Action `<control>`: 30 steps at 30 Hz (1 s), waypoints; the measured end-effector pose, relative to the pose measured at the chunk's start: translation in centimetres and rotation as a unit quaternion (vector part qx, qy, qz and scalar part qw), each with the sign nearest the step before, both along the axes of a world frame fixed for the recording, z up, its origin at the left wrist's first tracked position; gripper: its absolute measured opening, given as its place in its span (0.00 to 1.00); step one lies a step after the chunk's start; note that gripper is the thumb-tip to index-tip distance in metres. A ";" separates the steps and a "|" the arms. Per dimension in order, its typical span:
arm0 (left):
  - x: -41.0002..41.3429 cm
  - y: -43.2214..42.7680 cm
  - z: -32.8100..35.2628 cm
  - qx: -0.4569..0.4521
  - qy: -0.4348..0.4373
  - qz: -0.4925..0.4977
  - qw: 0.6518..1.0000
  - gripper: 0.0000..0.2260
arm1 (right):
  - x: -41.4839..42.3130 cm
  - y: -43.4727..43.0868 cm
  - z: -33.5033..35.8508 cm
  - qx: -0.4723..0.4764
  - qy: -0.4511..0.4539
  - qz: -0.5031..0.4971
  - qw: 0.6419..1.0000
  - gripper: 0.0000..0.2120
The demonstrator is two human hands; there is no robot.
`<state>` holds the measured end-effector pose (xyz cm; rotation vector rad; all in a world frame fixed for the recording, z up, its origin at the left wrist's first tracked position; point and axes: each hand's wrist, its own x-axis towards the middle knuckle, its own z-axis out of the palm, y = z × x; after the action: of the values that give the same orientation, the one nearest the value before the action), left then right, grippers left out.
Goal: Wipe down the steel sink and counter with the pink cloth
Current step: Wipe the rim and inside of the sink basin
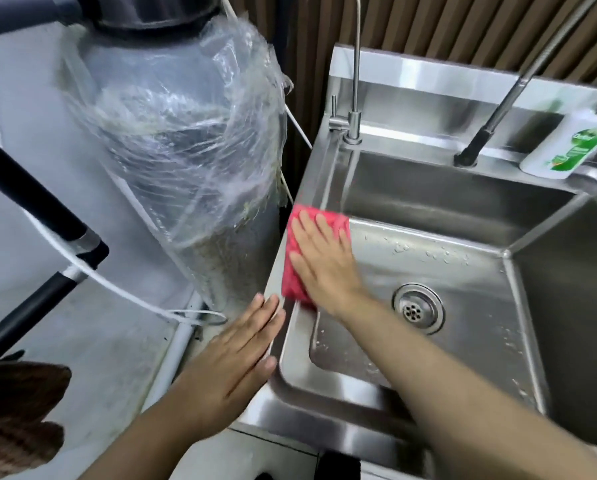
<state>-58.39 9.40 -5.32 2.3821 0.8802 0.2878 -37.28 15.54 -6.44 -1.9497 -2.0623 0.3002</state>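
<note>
Right hand flat, fingers spread, pressing pink cloth on left rim of steel sink; left hand flat, fingers released, at same rim, nearer front corner.

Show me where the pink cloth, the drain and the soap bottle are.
pink cloth [335, 221]: head view, bare upper corner.
drain [418, 308]: head view, centre of strainer.
soap bottle [567, 147]: head view, middle of its label.

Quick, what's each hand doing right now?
Left hand: open and flat on the sink's left rim, holding nothing.
Right hand: open, palm pressing the pink cloth against the sink's left edge.
</note>
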 end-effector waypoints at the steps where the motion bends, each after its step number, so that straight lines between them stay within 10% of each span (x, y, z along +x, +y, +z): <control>1: 0.0 0.1 0.3 -0.015 -0.008 -0.001 1.000 0.24 | 0.0 -0.9 -0.2 0.002 0.010 0.027 1.000 0.25; 12: 9.7 9.8 1.8 0.051 -0.029 0.113 0.992 0.22 | 9.4 16.7 0.7 -0.030 -0.004 -0.003 1.000 0.24; 30: 12.5 13.5 0.8 0.027 -0.051 0.122 0.991 0.22 | 11.2 18.2 -0.4 -0.007 0.069 0.016 0.997 0.27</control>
<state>-45.89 22.94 -4.49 2.2859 1.1296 0.5304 -26.06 33.69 -6.84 -1.8511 -2.0089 0.4449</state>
